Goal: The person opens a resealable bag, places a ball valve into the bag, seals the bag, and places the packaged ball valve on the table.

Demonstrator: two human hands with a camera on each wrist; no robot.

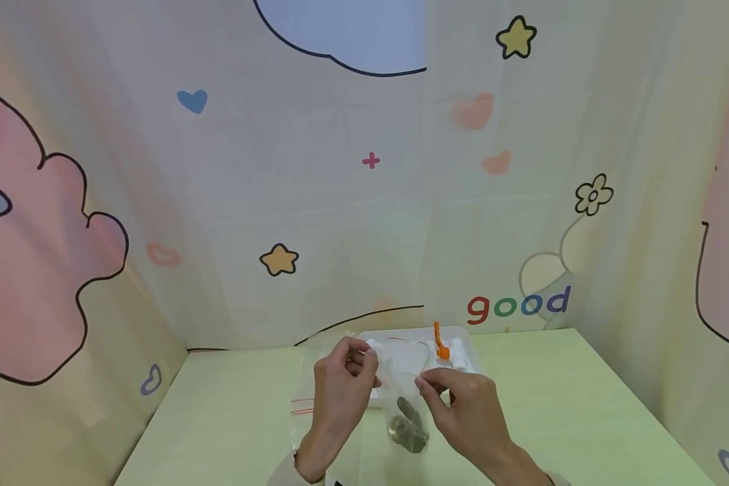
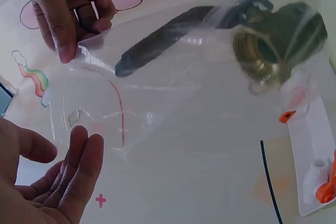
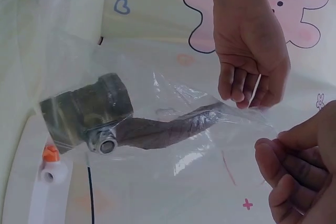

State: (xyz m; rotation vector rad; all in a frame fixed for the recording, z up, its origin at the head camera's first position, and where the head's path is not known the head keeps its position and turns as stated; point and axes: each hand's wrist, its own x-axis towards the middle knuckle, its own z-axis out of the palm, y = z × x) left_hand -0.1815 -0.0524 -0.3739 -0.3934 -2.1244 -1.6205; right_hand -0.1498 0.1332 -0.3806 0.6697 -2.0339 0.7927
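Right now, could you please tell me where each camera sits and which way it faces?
Head: worn on the head, facing forward and down over the table and tray; left hand and right hand show.
Left wrist: on that wrist, facing its hand's work, a metal valve in a clear bag; both hands show.
Right wrist: on that wrist, facing the same bag; both hands show.
Both wrist views share the bag and valve.

Pale walls of what seems to be hung fabric, printed with hearts, stars, an outlined flower, large pink cartoon shapes and the multicoloured word "good", enclose a light green tabletop at the back and both sides in soft light.
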